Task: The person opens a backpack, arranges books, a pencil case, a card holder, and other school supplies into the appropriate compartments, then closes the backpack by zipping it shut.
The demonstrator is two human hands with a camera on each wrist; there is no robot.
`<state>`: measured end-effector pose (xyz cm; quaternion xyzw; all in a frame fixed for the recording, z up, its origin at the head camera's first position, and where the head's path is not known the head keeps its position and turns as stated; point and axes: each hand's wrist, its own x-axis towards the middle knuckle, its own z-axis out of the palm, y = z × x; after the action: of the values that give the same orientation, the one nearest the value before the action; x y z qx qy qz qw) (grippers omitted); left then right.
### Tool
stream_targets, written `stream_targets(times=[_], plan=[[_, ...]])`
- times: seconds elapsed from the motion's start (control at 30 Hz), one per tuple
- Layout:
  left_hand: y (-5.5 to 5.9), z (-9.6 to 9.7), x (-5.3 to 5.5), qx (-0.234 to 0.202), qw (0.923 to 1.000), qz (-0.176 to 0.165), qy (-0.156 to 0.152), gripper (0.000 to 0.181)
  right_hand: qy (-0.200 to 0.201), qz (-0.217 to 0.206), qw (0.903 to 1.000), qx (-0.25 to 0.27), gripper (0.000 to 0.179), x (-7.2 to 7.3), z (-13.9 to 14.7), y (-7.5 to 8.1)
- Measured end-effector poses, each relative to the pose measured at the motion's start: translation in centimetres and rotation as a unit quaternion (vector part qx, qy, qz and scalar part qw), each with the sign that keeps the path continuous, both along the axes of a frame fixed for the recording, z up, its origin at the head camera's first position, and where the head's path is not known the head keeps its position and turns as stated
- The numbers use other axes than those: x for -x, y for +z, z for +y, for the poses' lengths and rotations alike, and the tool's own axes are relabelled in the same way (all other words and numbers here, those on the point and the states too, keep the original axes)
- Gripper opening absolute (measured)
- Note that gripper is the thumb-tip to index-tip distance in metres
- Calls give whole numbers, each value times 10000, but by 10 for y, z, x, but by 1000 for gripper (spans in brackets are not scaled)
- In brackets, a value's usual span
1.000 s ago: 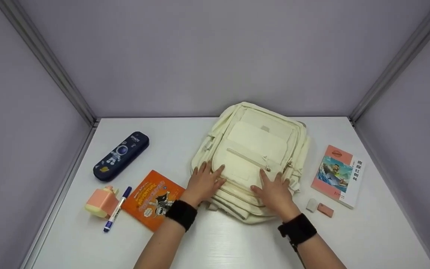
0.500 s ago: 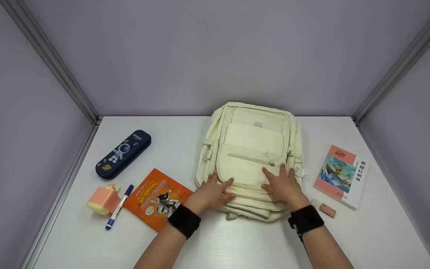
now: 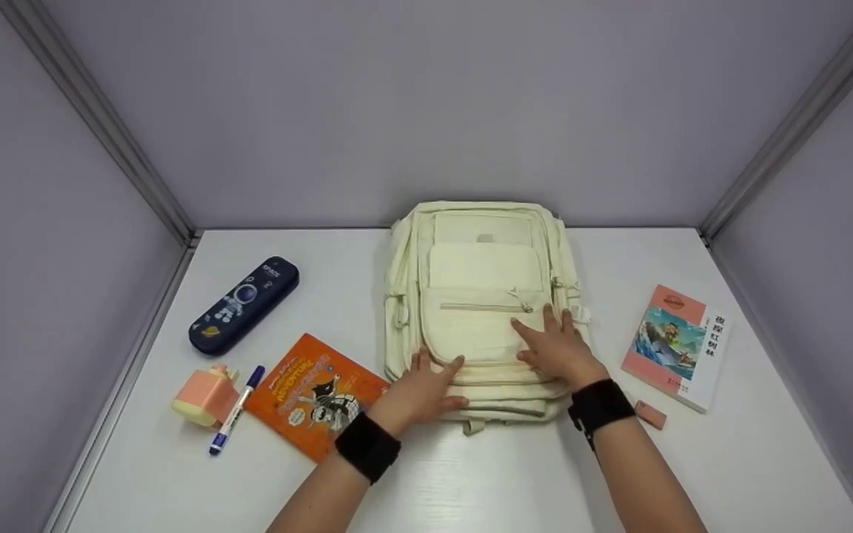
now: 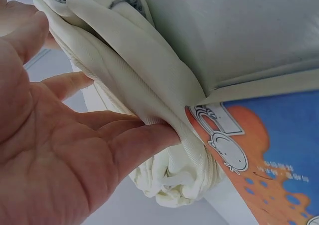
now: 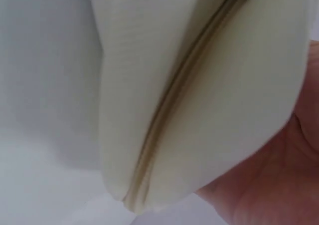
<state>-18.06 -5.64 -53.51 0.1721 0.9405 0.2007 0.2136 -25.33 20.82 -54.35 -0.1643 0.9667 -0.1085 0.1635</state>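
A cream backpack [image 3: 482, 266] lies front side up at the middle back of the white table, its top by the rear wall. My left hand [image 3: 423, 389] rests with spread fingers on its lower left corner. In the left wrist view the straight fingers [image 4: 144, 142] of that hand press against the fabric side. My right hand [image 3: 556, 348] lies spread on the lower right of the front pocket, below the zipper pull [image 3: 526, 306]. Close up in the right wrist view, a zipper seam [image 5: 167, 105] runs along the bag's edge beside the palm.
To the left lie a navy pencil case [image 3: 245, 305], a pink and yellow box-shaped object [image 3: 206, 398], a blue-capped marker [image 3: 238, 411] and an orange book [image 3: 315, 396] close by the left wrist. At right are a pink and white book [image 3: 677, 348] and a small pink block [image 3: 650, 414].
The backpack has turned from a tilt to nearly straight and shifted left at its top. My hands have moved with it, staying on its lower corners.
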Motion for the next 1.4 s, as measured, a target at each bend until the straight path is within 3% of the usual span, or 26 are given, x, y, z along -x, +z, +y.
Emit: stream_targets(times=[0.5,0.73,0.9,1.03,1.2,1.3,1.4], plan=[[-4,-3,10,-50,9997,-214,116,74,-121,-75,9999,13,60,13,-4,-5],[-2,-7,11,-230,9993,-282,131,65,-100,-73,9999,106,60,14,-5,-7],[-5,-8,13,-118,9996,-211,129,59,-96,-93,9997,185,59,14,-4,-9],[-6,-7,13,56,9999,128,23,52,-96,33,9989,468,60,12,-2,-11],[-4,-6,12,190,9976,662,16,49,-285,154,9926,1170,60,9,7,-12],[-3,-7,13,413,9913,1250,-37,53,-653,453,9838,1608,53,8,16,-13],[-2,-9,15,676,9814,1797,20,60,-1220,1050,9690,1876,43,11,27,-14]])
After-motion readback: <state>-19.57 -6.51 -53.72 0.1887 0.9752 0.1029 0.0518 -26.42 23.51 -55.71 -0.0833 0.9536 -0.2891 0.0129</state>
